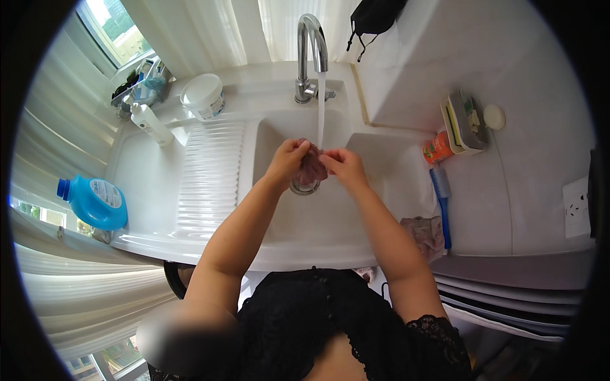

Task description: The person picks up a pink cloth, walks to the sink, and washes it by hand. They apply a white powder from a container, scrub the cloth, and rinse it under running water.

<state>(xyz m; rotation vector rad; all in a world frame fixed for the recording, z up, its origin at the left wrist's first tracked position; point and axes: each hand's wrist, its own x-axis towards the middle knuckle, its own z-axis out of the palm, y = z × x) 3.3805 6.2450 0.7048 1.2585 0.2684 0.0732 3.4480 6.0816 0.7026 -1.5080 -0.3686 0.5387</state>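
Note:
Over the white sink basin [286,222] I hold a small mauve-pink cloth [311,167] between both hands. My left hand [287,161] grips its left side, thumb on top. On the other side my right hand [344,166] pinches the cloth's edge with fingers and thumb. Water [321,111] runs from the chrome tap [312,57] down to the cloth beside my right fingertips. Just beneath the cloth shows the metal drain [305,188], partly hidden. What kind of cloth it is I cannot make out.
Left of the basin is a ribbed washboard [213,178], with a blue detergent jug [98,202], a white bottle [150,124] and a white tub [203,96] around it. A blue brush [440,203], an orange container [437,149] and a damp cloth [424,236] sit along the right edge.

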